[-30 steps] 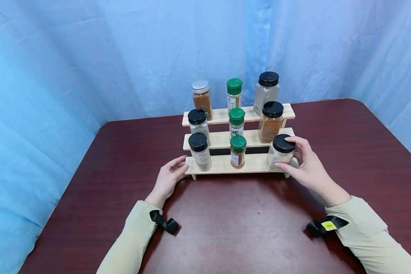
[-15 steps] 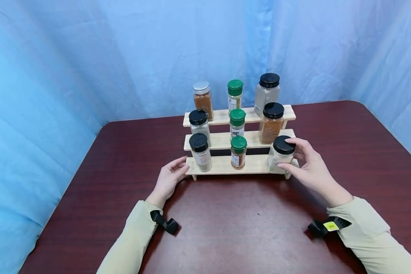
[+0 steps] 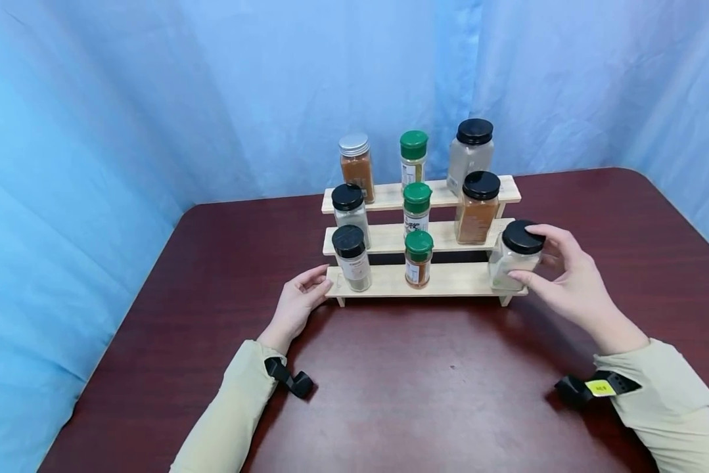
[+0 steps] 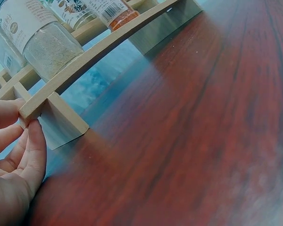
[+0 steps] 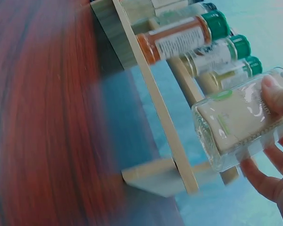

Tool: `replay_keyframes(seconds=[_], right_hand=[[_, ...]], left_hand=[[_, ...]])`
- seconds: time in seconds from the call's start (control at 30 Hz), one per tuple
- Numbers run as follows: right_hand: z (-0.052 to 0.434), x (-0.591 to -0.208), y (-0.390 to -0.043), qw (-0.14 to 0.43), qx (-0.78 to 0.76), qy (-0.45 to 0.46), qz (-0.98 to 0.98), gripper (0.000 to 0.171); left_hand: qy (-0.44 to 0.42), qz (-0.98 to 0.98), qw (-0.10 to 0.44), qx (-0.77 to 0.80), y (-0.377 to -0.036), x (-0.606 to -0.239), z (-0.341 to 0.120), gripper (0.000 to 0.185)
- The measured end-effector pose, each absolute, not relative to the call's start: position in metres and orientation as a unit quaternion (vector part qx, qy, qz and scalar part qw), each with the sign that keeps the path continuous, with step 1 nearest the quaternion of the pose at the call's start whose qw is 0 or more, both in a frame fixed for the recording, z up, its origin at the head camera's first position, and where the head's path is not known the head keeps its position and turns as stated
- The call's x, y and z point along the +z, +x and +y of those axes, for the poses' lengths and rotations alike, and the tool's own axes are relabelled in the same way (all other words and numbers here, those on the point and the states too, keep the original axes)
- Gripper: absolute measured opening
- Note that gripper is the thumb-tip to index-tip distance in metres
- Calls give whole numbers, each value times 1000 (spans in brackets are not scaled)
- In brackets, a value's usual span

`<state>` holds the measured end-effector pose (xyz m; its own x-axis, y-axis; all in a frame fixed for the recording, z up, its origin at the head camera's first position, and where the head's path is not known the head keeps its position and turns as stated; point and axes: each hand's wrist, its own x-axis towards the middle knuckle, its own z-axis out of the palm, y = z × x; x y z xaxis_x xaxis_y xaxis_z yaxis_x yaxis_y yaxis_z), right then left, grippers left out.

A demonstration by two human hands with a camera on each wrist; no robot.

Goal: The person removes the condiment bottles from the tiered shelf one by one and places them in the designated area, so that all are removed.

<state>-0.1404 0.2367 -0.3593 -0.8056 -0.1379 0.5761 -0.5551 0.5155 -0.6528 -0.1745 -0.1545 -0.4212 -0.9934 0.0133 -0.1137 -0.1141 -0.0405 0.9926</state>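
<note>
A three-step wooden spice rack (image 3: 449, 280) stands on a dark red table (image 3: 425, 387). My right hand (image 3: 558, 276) grips a clear square jar with a black lid (image 3: 514, 259), tilted and lifted just off the right end of the lowest step; the same jar (image 5: 240, 125) shows in the right wrist view. My left hand (image 3: 299, 303) rests against the rack's left front corner (image 4: 35, 110), fingers touching the wood. Still on the lowest step are a black-lidded jar (image 3: 352, 257) and a green-lidded jar (image 3: 418, 257).
The middle and top steps carry several more jars, with black, green and silver lids. A blue curtain (image 3: 212, 98) hangs behind and to the left of the table. Bare tabletop stretches in front of the rack.
My right hand has lifted the black-lidded square jar off the lowest step and shifted it right, tilting it. The left hand stays at the rack's left corner.
</note>
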Motion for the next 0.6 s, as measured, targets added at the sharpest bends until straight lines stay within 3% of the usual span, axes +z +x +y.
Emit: replay_keyframes(seconds=[0.33,0.6], right_hand=[[273,-363,-148,293,489,175,-803,79],[294,-366,-163,273,455,148,-835,77]], left_hand=[[-35,697,47,715,-174,-419,-156,44],[-38,703,47,709,-176,-420,-155,44]])
